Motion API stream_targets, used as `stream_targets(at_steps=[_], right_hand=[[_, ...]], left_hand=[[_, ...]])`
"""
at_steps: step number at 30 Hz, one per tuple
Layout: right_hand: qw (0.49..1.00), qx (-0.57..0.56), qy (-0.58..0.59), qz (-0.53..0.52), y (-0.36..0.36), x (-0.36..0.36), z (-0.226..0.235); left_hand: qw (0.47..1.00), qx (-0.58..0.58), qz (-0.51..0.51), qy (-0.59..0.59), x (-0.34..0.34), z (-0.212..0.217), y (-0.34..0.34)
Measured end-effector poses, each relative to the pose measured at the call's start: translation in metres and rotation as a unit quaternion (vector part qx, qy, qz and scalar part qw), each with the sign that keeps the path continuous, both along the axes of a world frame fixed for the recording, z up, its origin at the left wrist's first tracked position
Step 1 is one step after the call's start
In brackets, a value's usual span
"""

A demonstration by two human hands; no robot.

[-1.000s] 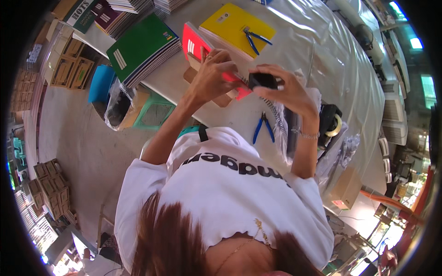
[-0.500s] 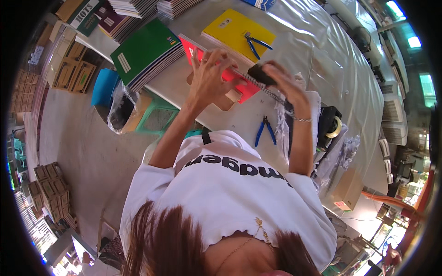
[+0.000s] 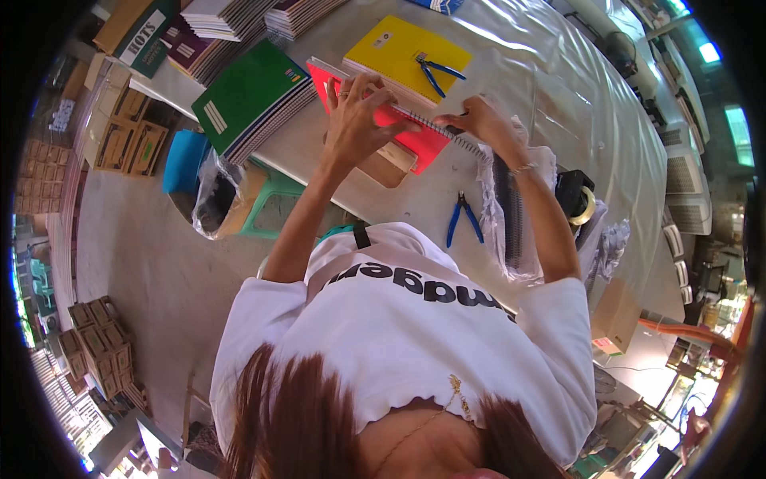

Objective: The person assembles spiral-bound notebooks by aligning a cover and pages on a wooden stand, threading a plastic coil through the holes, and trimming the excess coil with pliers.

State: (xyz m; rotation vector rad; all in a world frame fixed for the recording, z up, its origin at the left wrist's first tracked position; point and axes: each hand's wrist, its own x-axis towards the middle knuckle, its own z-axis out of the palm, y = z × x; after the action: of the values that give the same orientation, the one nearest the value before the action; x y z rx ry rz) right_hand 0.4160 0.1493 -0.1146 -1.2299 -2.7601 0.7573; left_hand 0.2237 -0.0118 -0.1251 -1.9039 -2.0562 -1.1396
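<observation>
A red notebook (image 3: pixel 428 148) lies tilted before me on the table, its pages turned toward a dark spiral coil (image 3: pixel 465 144) that runs along its edge and sticks out past the end. My left hand (image 3: pixel 357 116) grips the notebook, with fingers over the spine side and the thumb apart. At the coil's right part, my right hand (image 3: pixel 484 124) is closed around a small black object (image 3: pixel 456 129), mostly hidden by the fingers. Under the notebook sits a brown wooden piece (image 3: pixel 388 166). Blue-handled cutters (image 3: pixel 463 219) lie nearer me.
A yellow notebook (image 3: pixel 407 56) with a second pair of blue cutters (image 3: pixel 435 72) on it lies beyond. Green notebooks (image 3: pixel 251 96) are stacked left. Plastic wrap with dark coils (image 3: pixel 508 211) and a tape dispenser (image 3: pixel 576 195) stand right. A green stool (image 3: pixel 275 199) is below the table edge.
My right hand has come in closer to the coil, and the black object in it is now more covered by the fingers. The left hand stays on the red notebook.
</observation>
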Motion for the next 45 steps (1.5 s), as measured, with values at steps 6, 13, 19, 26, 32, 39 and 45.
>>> stream_targets(at_steps=[6, 13, 19, 26, 32, 39, 45], right_hand=[[0.820, -0.439, 0.351, -0.105, -0.008, -0.009, 0.022], [0.866, -0.401, 0.285, -0.086, 0.002, -0.010, 0.000], [0.986, 0.054, 0.119, 0.103, 0.020, -0.012, -0.047], [0.978, 0.116, 0.039, 0.171, 0.027, -0.018, -0.041], [0.954, -0.145, 0.215, 0.150, 0.006, -0.029, 0.019], [0.976, -0.181, 0.116, 0.041, 0.026, -0.041, 0.007], [0.979, 0.158, -0.087, 0.091, 0.032, -0.038, -0.044]], left_hand=[[1.000, 0.015, 0.011, -0.007, 0.002, -0.001, -0.003], [1.000, 0.000, 0.013, -0.024, 0.002, 0.005, -0.002], [1.000, 0.001, 0.014, 0.007, -0.001, 0.004, 0.004], [1.000, 0.001, -0.003, 0.000, 0.000, 0.006, 0.010], [1.000, 0.011, 0.018, -0.010, -0.002, 0.004, 0.003], [1.000, 0.001, 0.028, 0.014, -0.010, 0.005, 0.003], [0.999, 0.006, 0.026, 0.029, -0.013, 0.006, 0.005]])
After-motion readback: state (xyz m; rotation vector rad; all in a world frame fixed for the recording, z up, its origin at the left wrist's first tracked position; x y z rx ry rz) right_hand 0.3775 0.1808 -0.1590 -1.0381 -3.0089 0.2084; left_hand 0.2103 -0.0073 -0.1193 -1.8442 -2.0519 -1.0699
